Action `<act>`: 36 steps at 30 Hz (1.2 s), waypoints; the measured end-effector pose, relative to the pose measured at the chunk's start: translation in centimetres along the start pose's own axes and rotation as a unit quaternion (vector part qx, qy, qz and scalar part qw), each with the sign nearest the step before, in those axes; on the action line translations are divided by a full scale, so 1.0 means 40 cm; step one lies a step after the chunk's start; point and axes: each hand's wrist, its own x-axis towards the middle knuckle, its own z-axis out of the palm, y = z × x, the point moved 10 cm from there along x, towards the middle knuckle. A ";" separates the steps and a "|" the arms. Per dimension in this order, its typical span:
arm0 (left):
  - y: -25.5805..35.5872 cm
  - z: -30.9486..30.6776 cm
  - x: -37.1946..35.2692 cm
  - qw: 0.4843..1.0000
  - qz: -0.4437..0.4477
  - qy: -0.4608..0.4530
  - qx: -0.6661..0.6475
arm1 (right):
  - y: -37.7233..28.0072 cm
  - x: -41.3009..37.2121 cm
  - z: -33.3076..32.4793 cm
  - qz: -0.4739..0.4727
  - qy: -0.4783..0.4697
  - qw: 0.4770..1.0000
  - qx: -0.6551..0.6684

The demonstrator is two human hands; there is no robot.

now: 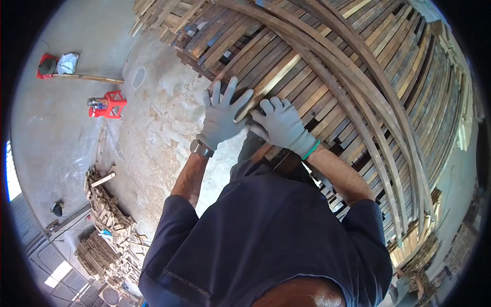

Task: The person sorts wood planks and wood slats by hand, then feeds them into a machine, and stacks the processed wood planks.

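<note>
Head | pale strip [276, 77]: near end between left hand [224, 116] and right hand [284, 124] | left splayed, right's grip unclear

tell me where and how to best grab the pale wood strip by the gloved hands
Probably pinch the near end of the pale wood strip across its narrow width, coming from the wearer's side: that end lies between the left hand and right hand, while long slats over the stack may hinder gripping farther along.
</note>
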 end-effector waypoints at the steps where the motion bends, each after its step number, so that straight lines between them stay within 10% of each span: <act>1: -0.003 0.014 0.000 1.000 0.002 0.000 0.028 | 0.004 0.000 -0.004 0.005 0.004 1.000 0.005; 16: -0.037 -0.022 0.042 0.995 0.055 -0.059 -0.054 | 0.039 -0.026 -0.048 0.023 0.097 0.992 0.078; 19: -0.087 -0.086 0.154 0.981 -0.021 0.103 -0.164 | 0.097 -0.045 -0.160 0.044 0.154 0.986 0.037; 24: 0.092 0.086 0.270 0.997 0.005 0.046 0.068 | 0.472 -0.184 -0.464 0.278 0.232 0.910 -0.203; 26: 0.105 0.109 0.267 0.998 0.014 0.022 0.062 | 0.628 -0.318 -0.455 0.388 0.095 0.872 -0.281; 27: 0.105 0.115 0.266 0.998 0.018 0.011 0.061 | 0.711 -0.385 -0.387 0.521 -0.015 0.852 -0.046; 29: 0.113 0.103 0.268 0.998 0.032 0.004 0.062 | 0.668 -0.339 -0.368 0.506 -0.131 0.851 -0.044; 36: 0.109 0.116 0.296 0.999 0.011 -0.013 0.043 | 0.587 -0.324 -0.364 0.444 -0.140 0.885 -0.022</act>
